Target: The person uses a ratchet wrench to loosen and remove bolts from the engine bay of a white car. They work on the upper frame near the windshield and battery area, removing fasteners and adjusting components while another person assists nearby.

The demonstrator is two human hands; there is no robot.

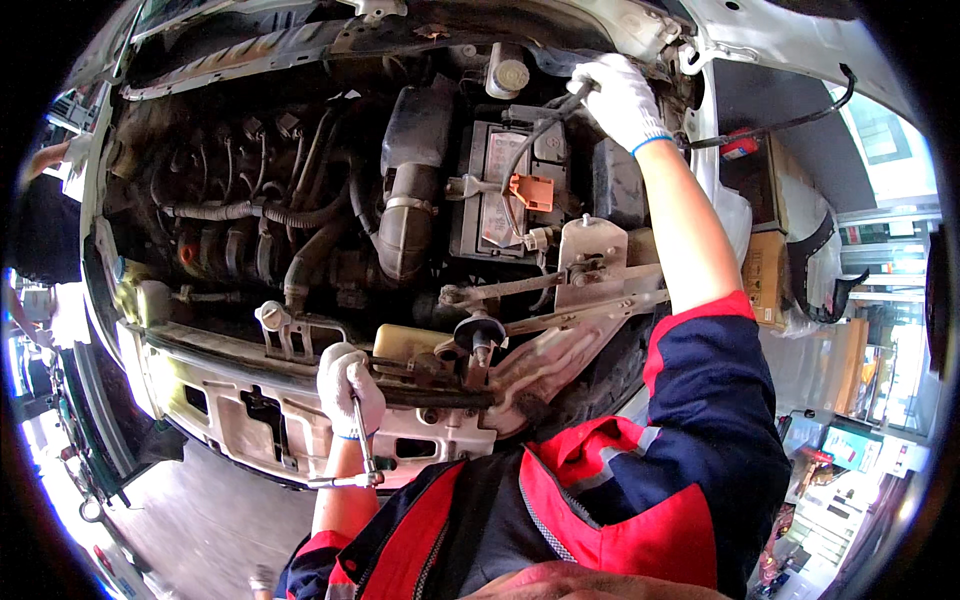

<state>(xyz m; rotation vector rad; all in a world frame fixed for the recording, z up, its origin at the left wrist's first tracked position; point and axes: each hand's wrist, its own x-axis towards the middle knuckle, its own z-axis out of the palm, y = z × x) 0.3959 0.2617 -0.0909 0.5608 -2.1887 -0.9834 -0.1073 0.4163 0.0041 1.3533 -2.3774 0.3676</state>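
Note:
My left hand (350, 388), in a white knit glove, is closed round a chrome socket wrench (366, 440) at the front edge of the engine bay. The wrench's shaft points down toward me, with a crosswise piece at its lower end. My right hand (618, 100), gloved too, reaches to the far right of the bay, its fingers closed on a black cable (545, 125). That cable curves down over the car battery (553, 147), past an orange terminal cover (532, 192). What lies under the right palm is hidden.
Left of the battery are a black air duct (405, 225) and the engine's hoses (240, 210). A metal bracket (592, 250) stands in front of the battery. A cardboard box (766, 275) sits beyond the car's right side. Another person's arm (50, 158) shows at the far left.

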